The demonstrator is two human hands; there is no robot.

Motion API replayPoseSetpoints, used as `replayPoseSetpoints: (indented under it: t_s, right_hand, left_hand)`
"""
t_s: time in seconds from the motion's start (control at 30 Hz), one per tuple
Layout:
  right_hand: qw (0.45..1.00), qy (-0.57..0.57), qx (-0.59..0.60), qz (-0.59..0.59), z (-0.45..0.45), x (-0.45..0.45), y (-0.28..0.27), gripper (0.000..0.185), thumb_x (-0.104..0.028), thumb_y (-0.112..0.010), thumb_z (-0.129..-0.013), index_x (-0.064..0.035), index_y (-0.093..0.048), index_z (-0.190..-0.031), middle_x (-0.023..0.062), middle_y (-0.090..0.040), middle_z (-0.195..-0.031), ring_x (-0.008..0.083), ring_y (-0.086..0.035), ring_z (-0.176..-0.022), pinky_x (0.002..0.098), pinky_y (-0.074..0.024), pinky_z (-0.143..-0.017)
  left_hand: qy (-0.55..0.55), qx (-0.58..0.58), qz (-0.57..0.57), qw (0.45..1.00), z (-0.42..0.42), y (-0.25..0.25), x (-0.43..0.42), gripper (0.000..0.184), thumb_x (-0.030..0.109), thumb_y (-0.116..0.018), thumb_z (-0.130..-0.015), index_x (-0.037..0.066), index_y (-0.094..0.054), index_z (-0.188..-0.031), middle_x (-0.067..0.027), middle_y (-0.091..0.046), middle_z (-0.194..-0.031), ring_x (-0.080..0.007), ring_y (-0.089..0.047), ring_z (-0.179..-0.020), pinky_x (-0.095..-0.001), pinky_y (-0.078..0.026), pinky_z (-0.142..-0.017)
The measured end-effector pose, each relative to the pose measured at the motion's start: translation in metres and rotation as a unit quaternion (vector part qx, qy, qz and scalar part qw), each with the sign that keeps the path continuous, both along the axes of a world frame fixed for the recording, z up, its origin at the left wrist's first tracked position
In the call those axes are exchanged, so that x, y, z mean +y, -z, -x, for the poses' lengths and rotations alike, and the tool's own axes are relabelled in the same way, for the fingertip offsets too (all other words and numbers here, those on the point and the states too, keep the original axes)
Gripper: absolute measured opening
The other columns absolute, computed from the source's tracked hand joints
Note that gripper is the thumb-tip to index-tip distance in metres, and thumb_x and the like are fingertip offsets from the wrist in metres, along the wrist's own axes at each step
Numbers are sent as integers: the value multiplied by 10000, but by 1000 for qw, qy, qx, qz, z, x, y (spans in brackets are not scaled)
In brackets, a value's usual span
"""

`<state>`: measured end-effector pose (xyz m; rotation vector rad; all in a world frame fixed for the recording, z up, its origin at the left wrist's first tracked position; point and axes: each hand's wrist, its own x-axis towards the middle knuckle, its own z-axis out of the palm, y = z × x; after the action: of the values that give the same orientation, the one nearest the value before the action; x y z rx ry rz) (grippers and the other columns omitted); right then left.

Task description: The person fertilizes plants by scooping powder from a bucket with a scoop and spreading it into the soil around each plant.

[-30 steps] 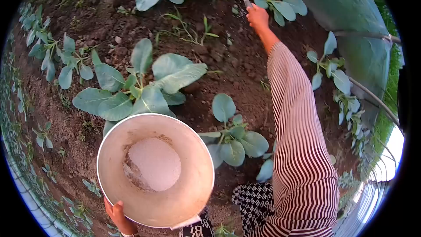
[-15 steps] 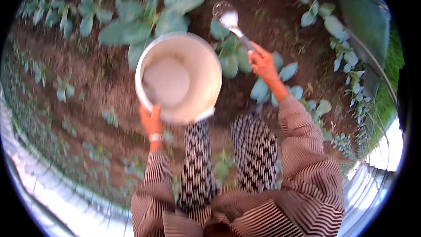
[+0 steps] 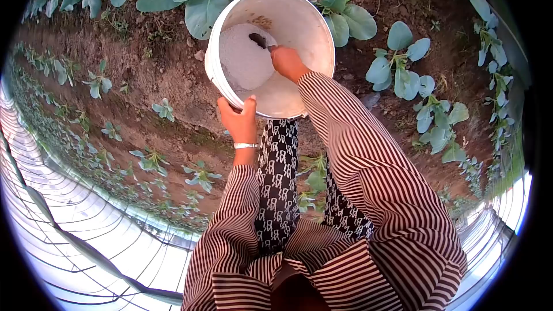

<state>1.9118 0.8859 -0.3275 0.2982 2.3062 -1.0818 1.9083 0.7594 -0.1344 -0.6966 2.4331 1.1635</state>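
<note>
A white plastic bucket [image 3: 314, 29] is tilted so that its mouth faces me. Fine white granules [image 3: 242, 60] cover part of its inside. My left hand [image 3: 239, 121] grips the near rim, thumb over the edge, and wears a silvery band at the wrist. Inside the bucket's mouth, my right hand [image 3: 289, 63] is closed on the handle of a metal spoon [image 3: 258, 40]. The spoon's dark-looking bowl meets the granules; most of its handle is hidden by my fingers.
Broad-leaved plants [image 3: 206, 11] grow just beyond the bucket, and more plants [image 3: 397, 69] stand to the right. Rows of small seedlings [image 3: 164, 109] cross the brown soil [image 3: 173, 69] at left. Curved greenhouse framing [image 3: 86, 253] lines the lower left.
My right hand has brought the spoon from over the plants at upper right into the bucket. The bucket has shifted up and right in view, with my left hand still on its rim.
</note>
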Motion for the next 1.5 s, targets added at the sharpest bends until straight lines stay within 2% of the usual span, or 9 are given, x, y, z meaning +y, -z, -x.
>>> replayPoseSetpoints:
  t_s: [0.17, 0.33, 0.57, 0.83, 0.93, 1.03, 1.17, 1.37, 1.5]
  right_hand:
    - [994, 18, 16, 108, -20, 21, 20, 266, -156, -604, -734, -19, -653, -957, 212, -640, -835, 360, -621, -753, 431, -494, -693]
    - [985, 17, -3, 173, -31, 85, -53, 447, -204, -648, -719, -72, -626, -1145, 223, -640, -837, 292, -633, -699, 368, -500, -686]
    - [956, 131, 7, 263, -99, 157, -117, 461, -231, -678, -687, -133, -639, -1136, 195, -666, -876, 266, -650, -742, 342, -496, -740]
    - [925, 293, -113, 211, -208, 223, -186, 448, -270, -667, -743, -190, -621, -1181, 87, -686, -987, 182, -640, -806, 298, -472, -804]
    - [909, 359, -82, 194, -249, 233, -173, 438, -238, -645, -800, -163, -595, -1228, 42, -662, -807, 88, -554, -653, 274, -473, -654]
    - [853, 455, -169, 190, -264, 228, -125, 391, -240, -653, -807, -140, -626, -1184, 36, -651, -767, 62, -526, -587, 223, -439, -548]
    - [649, 670, -218, 287, -232, 214, -46, 394, -186, -600, -854, 12, -546, -1190, 29, -531, -650, 78, -383, -451, 221, -300, -372]
    - [539, 707, -319, 329, -232, 185, -75, 138, -134, -570, -853, -20, -492, -846, 72, -506, -657, 97, -391, -452, 234, -259, -337]
    - [470, 728, -347, 358, -256, 160, -19, 164, -136, -552, -874, 7, -476, -896, 76, -481, -649, 93, -325, -428, 227, -239, -338]
  left_hand:
    - [-2, -20, -33, 999, -5, -7, -6, 316, 123, -650, -765, -17, -476, -989, -71, -530, -927, -134, -477, -795, -272, -423, -739]
    - [19, -23, 2, 1000, -6, -2, -3, 317, 138, -670, -759, -6, -473, -961, -67, -528, -888, -132, -471, -769, -274, -418, -688]
    - [-16, -18, -60, 998, -21, 14, 4, 290, 116, -661, -758, 20, -457, -941, -50, -511, -857, -115, -464, -684, -262, -402, -574]
    - [-66, -41, -107, 991, -19, 3, 16, 334, 108, -637, -768, 11, -443, -1021, -97, -511, -965, -176, -525, -808, -324, -462, -656]
    - [-71, -40, -125, 989, -13, 0, 15, 358, 134, -624, -772, 35, -443, -1064, -97, -514, -1014, -214, -541, -894, -372, -478, -738]
    - [-49, -45, -119, 991, -7, 4, 1, 385, 150, -611, -767, 41, -443, -1095, -91, -517, -1038, -232, -534, -948, -403, -475, -781]
    - [-52, -58, -125, 989, -5, 1, -4, 381, 155, -592, -769, 45, -455, -1107, -96, -509, -1093, -239, -529, -985, -398, -471, -817]
    - [-46, -62, -119, 990, 3, 1, -2, 385, 152, -570, -784, 18, -453, -1126, -108, -512, -1126, -244, -531, -1008, -415, -476, -819]
    - [-50, -44, -106, 992, 6, 2, -7, 401, 157, -564, -792, 13, -450, -1149, -110, -512, -1138, -241, -531, -1018, -417, -475, -834]
